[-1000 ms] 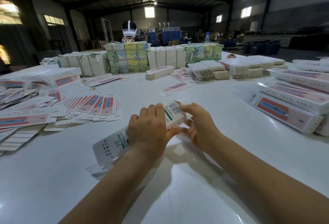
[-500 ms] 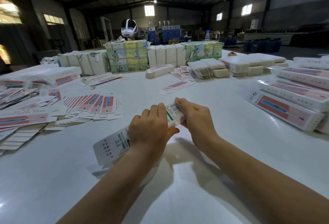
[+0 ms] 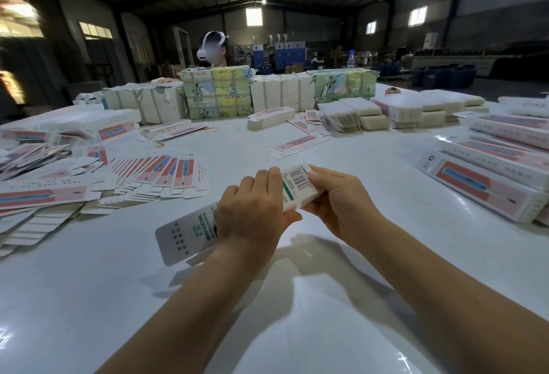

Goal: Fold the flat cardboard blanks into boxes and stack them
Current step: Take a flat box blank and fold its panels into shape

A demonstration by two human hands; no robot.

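Observation:
A long white box (image 3: 297, 188) with a barcode and green stripe is held just above the white table (image 3: 326, 299), its near end sticking out lower left. My left hand (image 3: 252, 210) grips the box round its middle, fingers over the top and thumb underneath. My right hand (image 3: 338, 198) holds the far end, with fingers on the end flap and thumb below. Flat pink-and-blue blanks (image 3: 166, 171) lie fanned out to the left. Folded boxes (image 3: 481, 186) are stacked at the right.
Bundles of white and green packs (image 3: 217, 91) stand across the far side of the table, with a person wearing a white headset (image 3: 211, 46) behind them. Loose blanks (image 3: 300, 143) and rubber bands (image 3: 160, 145) lie mid-table. Stacks of white blanks (image 3: 356, 113) sit far right.
My right hand has moved in from beside the box's far end onto it and now presses the end flap. The box has tilted slightly; my left hand keeps its grip.

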